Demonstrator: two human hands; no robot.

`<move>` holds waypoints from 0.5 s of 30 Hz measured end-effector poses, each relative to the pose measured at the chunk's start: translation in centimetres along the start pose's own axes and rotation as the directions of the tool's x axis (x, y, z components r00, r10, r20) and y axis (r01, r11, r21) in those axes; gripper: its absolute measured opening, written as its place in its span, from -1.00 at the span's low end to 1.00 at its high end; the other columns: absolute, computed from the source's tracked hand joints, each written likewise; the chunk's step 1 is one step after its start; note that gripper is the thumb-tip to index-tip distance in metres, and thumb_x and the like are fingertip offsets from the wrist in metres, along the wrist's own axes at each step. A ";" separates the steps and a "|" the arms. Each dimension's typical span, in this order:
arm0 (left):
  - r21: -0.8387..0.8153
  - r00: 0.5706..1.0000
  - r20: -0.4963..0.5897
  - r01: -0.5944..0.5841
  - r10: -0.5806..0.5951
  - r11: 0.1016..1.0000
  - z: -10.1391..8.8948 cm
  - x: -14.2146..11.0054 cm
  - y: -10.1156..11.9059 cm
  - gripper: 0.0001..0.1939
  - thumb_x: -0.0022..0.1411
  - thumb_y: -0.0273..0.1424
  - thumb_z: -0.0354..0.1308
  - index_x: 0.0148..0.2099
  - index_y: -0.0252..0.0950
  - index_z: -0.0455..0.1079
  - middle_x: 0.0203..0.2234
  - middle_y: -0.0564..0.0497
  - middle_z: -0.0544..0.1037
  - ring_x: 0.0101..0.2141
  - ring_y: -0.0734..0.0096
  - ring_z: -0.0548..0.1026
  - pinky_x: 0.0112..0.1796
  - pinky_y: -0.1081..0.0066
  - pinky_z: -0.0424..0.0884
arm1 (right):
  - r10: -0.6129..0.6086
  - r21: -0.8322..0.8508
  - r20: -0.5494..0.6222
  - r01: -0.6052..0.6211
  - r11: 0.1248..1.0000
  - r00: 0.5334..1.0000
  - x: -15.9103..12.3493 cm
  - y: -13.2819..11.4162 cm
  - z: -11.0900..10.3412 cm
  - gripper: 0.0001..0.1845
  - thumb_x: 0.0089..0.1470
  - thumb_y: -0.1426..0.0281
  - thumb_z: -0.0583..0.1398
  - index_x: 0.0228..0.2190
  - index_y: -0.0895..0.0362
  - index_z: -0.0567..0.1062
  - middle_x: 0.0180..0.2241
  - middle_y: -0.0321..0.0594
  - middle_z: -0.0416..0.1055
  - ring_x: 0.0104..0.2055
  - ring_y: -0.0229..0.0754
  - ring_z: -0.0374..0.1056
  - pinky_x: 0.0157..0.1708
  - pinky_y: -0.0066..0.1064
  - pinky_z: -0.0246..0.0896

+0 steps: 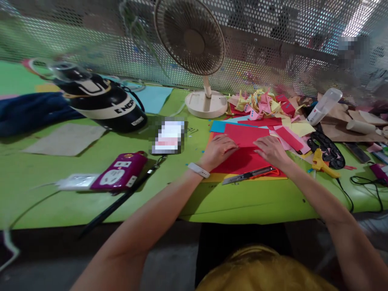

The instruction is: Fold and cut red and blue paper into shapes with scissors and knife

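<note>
A red sheet of paper [245,137] lies on a stack of coloured paper at the middle of the table. My left hand [218,150], with a pale band on the wrist, is closed on its left side, thumb and fingers pinched together. On its right side my right hand [269,150] pinches the same sheet. Between the hands runs a line across the red paper, an edge or a fold; I cannot tell which. Just in front of them a utility knife [247,175] with an orange and black handle lies across the stack's near edge, its blade to the left.
Behind the stack stand a fan [206,103] and a heap of paper scraps [263,103]. At right are a yellow glue gun [324,163] and a clear bottle [325,106]. To the left lie a phone [168,136], a purple power strip [119,171] and a black flask [103,103].
</note>
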State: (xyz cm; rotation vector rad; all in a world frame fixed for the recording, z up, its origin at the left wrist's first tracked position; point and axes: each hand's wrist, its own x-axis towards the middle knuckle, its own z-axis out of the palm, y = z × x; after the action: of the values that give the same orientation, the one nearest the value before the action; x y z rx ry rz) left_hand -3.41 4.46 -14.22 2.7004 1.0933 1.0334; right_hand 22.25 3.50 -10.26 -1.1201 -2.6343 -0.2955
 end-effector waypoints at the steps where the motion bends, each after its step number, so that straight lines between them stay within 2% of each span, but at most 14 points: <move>1: 0.016 1.000 0.009 0.003 -0.003 1.000 0.0 0.0 0.0 -0.72 0.39 -0.26 -0.03 -0.24 -0.21 0.48 -0.29 0.04 0.60 -0.24 0.38 0.50 -0.01 0.22 0.30 | -0.010 -0.020 0.026 0.010 1.000 1.000 0.4 -0.5 0.2 -0.75 0.25 0.40 0.09 -0.11 0.13 0.52 -0.12 -0.07 0.48 -0.08 -0.06 0.34 -0.07 -0.22 0.16; 4: 0.100 1.000 0.015 -0.015 0.014 0.995 0.1 0.0 0.4 -0.75 0.38 -0.31 -0.02 -0.15 -0.21 0.48 -0.24 0.01 0.61 -0.19 0.34 0.51 0.03 0.20 0.29 | -0.037 -0.099 0.078 0.044 0.994 0.996 1.1 -1.3 0.7 -0.73 0.25 0.52 0.04 -0.23 0.15 0.55 -0.24 -0.13 0.51 -0.19 -0.10 0.34 -0.14 -0.26 0.15; 7: 0.219 0.996 0.018 -0.088 0.086 0.972 0.0 0.2 1.1 -0.77 0.37 -0.39 0.00 -0.07 -0.21 0.48 -0.21 0.00 0.60 -0.19 0.30 0.52 0.06 0.11 0.27 | -0.061 -0.144 0.086 0.073 0.987 0.994 1.1 -1.8 0.9 -0.73 0.25 0.54 0.03 -0.23 0.17 0.54 -0.27 -0.13 0.50 -0.21 -0.10 0.32 -0.15 -0.24 0.12; 11: 0.338 0.983 0.079 -0.180 0.163 0.924 -0.2 0.6 2.2 -0.74 0.36 -0.49 -0.03 -0.19 -0.22 0.50 -0.30 0.04 0.60 -0.27 0.34 0.52 0.15 0.01 0.19 | -0.058 -0.132 0.116 0.073 0.989 0.992 0.8 -1.9 0.9 -0.74 0.24 0.53 0.04 -0.25 0.14 0.53 -0.28 -0.14 0.49 -0.22 -0.12 0.31 -0.14 -0.24 0.09; 15: 0.378 0.981 0.088 -0.194 0.174 0.905 -1.0 0.8 2.1 -0.73 0.36 -0.50 -0.04 -0.24 -0.25 0.50 -0.35 0.03 0.59 -0.28 0.35 0.52 0.17 0.01 0.18 | -0.024 -0.115 0.121 0.038 0.993 0.992 0.6 -0.9 0.8 -0.77 0.21 0.54 0.08 -0.26 0.14 0.55 -0.29 -0.15 0.51 -0.22 -0.12 0.32 -0.16 -0.26 0.09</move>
State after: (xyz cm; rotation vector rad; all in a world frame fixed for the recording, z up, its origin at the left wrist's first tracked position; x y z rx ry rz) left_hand -2.30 3.18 -12.42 3.1759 1.1570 0.8351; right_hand 21.12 3.50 -10.91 -1.1675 -2.7733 -0.4057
